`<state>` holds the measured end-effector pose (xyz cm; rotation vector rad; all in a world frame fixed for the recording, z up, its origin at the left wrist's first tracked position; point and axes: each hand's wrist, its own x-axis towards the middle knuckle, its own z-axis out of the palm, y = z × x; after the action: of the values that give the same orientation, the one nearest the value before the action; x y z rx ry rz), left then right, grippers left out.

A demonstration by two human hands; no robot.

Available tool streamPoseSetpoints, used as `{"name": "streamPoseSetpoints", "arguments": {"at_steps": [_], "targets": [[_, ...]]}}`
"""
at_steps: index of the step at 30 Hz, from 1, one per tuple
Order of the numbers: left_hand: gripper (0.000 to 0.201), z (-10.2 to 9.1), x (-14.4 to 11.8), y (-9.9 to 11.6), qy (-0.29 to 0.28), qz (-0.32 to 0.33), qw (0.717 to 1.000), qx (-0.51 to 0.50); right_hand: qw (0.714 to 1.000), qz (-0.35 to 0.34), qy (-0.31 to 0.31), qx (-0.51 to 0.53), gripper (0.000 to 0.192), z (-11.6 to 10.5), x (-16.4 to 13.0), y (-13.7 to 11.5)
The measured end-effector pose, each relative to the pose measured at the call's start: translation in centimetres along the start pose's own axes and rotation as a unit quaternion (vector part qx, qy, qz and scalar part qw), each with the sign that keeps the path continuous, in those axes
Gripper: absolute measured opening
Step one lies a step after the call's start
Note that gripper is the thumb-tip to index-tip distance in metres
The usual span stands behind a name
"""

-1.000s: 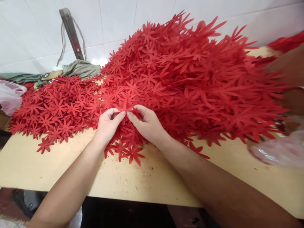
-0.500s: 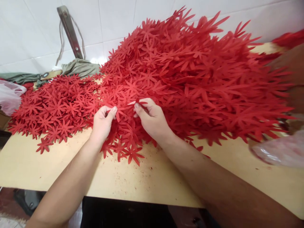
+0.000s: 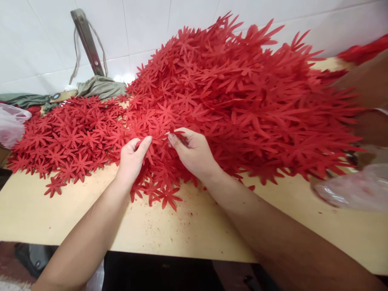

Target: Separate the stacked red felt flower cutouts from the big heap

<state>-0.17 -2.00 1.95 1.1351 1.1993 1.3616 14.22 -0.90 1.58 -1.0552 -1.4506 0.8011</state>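
Red flower-shaped cutouts with long narrow petals fill the middle of the view. My left hand (image 3: pixel 132 159) is closed, thumb against fingers, pinching the edge of a red flower cutout (image 3: pixel 157 139). Just to its right, my right hand (image 3: pixel 195 153) also pinches red petals between thumb and fingertips. Whether both hands hold one cutout or two I cannot tell, since the petals blend into those behind. Both hands are over the front of a large heap of cutouts (image 3: pixel 212 81), which rises behind them and to the right.
A lower pile of cutouts (image 3: pixel 69 137) lies left on the pale tabletop (image 3: pixel 75 214), with one stray cutout (image 3: pixel 55 186) before it. Plastic bags (image 3: pixel 12 125) are at left and right. Behind stand a metal bar (image 3: pixel 87 42), grey-green cloth (image 3: pixel 101 87) and a tiled wall (image 3: pixel 145 24).
The view has shifted slightly, moving the heap a little left in the picture. My hands have come slightly closer together; both remain pinched.
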Motion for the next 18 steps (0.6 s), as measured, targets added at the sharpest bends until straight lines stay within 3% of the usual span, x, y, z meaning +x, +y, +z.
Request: {"name": "streamPoseSetpoints", "arguments": {"at_steps": [3,7,10,13,18], "targets": [[0.04,0.1,0.1,-0.1,-0.007,-0.007,1.0,-0.025,0.995,0.054,-0.036,0.077,0.021,0.1,-0.2,-0.7],[0.041,0.2,0.1,-0.3,-0.032,-0.017,0.999,-0.034,0.984,0.06,-0.122,0.112,0.031,0.4,-0.7,-1.4],[0.046,0.2,0.0,-0.4,-0.063,-0.006,0.997,-0.032,0.975,0.069,-0.167,0.131,0.026,0.8,-0.8,-1.2],[0.05,0.3,-0.1,-0.2,-0.087,-0.004,0.996,-0.026,0.978,0.079,-0.131,0.139,0.023,0.9,-0.6,-0.8],[0.044,0.4,-0.1,0.7,-0.066,0.003,0.997,-0.03,0.984,0.091,-0.037,0.146,0.022,0.3,0.1,-0.3]]}}
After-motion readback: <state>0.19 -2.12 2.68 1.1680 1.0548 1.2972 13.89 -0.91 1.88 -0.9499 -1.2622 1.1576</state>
